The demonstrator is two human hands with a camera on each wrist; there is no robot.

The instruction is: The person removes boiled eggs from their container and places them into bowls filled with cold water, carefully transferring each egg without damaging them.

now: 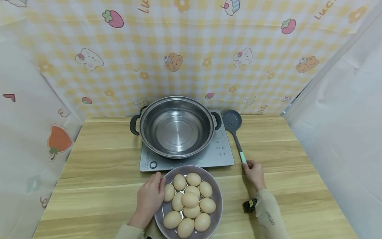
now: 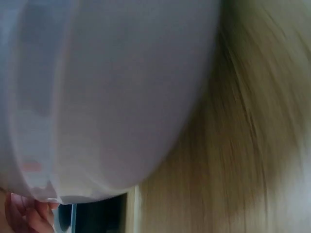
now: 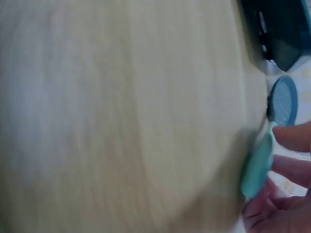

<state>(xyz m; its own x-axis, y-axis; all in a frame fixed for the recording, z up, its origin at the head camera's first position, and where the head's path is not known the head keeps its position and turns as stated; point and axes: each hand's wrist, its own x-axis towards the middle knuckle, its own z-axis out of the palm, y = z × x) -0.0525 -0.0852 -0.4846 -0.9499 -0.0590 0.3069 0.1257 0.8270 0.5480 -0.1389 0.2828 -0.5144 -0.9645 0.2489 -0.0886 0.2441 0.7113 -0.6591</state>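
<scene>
A shallow greyish-purple bowl [image 1: 219, 212] of brown eggs [image 1: 189, 199] stands at the table's front, one egg on top of the others. My left hand [image 1: 150, 198] grips its left rim; in the left wrist view the bowl's outer wall [image 2: 126, 92] covers much of the picture, with the fingers [image 2: 36, 216] at its edge. On the right, my right hand [image 1: 254, 173] holds a grey perforated skimmer [image 1: 232, 120] by its mint-green handle [image 3: 258, 165]. Its round head lies away from me, right of the cooker.
Behind the bowl, a wide steel pot [image 1: 177, 131] with two black handles sits on a flat grey induction cooker [image 1: 191, 163]. A checked cloth [image 1: 191, 39] hangs behind the wooden table [image 1: 98, 186], with pale sheets at both sides.
</scene>
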